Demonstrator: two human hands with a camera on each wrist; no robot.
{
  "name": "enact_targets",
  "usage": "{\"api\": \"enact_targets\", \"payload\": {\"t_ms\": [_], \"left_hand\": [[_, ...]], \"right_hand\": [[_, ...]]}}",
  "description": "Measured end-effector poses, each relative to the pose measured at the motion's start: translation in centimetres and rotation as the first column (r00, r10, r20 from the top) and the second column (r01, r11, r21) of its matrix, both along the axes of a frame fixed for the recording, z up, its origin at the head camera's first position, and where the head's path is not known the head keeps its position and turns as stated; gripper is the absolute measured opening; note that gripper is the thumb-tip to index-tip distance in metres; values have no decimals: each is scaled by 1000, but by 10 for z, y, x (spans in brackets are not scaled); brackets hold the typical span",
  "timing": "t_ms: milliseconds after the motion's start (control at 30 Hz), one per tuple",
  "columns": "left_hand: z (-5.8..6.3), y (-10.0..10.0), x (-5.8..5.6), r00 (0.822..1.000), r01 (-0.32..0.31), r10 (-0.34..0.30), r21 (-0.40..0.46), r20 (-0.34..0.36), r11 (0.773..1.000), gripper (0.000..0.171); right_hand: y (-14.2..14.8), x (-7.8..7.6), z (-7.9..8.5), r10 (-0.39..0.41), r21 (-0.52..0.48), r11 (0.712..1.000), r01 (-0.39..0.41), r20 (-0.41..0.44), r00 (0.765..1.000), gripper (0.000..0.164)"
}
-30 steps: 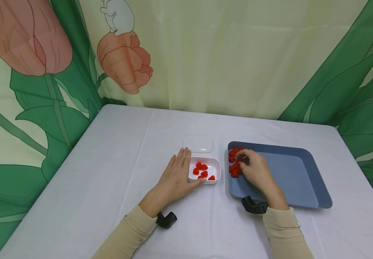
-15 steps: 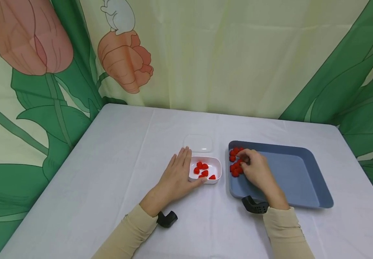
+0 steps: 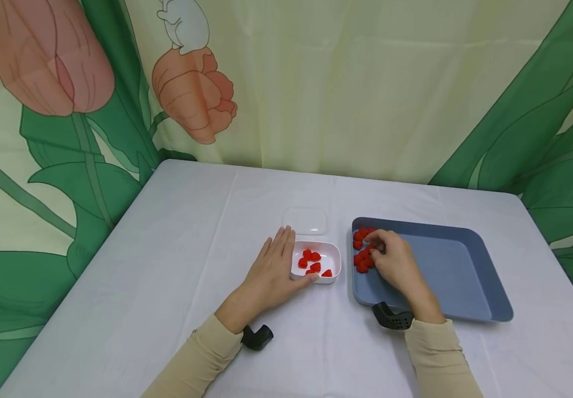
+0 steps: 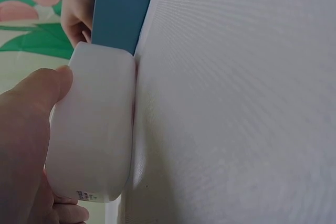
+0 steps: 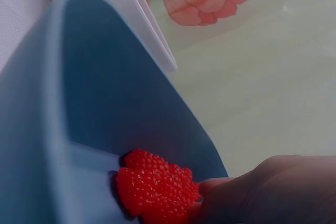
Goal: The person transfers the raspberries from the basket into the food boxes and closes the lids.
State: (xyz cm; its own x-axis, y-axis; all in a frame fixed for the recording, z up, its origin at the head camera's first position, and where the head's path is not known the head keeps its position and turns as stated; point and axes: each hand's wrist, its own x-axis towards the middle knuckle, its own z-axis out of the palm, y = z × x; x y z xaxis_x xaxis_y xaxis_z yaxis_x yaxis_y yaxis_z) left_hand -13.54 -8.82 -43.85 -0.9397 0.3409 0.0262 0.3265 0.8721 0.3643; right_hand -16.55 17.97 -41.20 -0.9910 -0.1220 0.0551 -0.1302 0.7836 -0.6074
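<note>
My left hand (image 3: 268, 279) lies along the left side of a small white box (image 3: 327, 280), fingers straight and thumb along its near rim. In the left wrist view the thumb presses on the rim of the box (image 4: 94, 119). Several red raspberries (image 3: 315, 267) lie in the box. My right hand (image 3: 399, 262) reaches into a blue-grey tray (image 3: 445, 271), index finger and thumb pinching at a raspberry in a cluster at the tray's left end. In the right wrist view these raspberries (image 5: 152, 187) look bumpy and glossy, with the fingertips right against them.
A clear lid (image 3: 306, 222) lies flat just beyond the box. The tray's raised wall (image 5: 131, 77) stands between the raspberries and the box. A white cloth (image 3: 167, 237) covers the table, and a printed curtain (image 3: 346, 88) hangs behind it.
Both hands keep their places on the box and at the raspberries. The head view has shifted very slightly.
</note>
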Motion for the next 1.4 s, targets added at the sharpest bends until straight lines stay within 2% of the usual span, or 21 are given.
{"api": "enact_targets", "payload": {"t_ms": [700,933,1400], "left_hand": [[1,0,0,1000,1,-1,-3,0,1000,103],[1,1,0,1000,0,0,-5,-3,1000,103],[1,1,-1,1000,10,-10,14,8,1000,102]], "right_hand": [[2,0,6,-13,-42,999,11,-51,999,22],[1,3,10,-15,-75,997,12,-42,999,23],[-7,7,23,25,-121,992,-42,-141,990,22]]}}
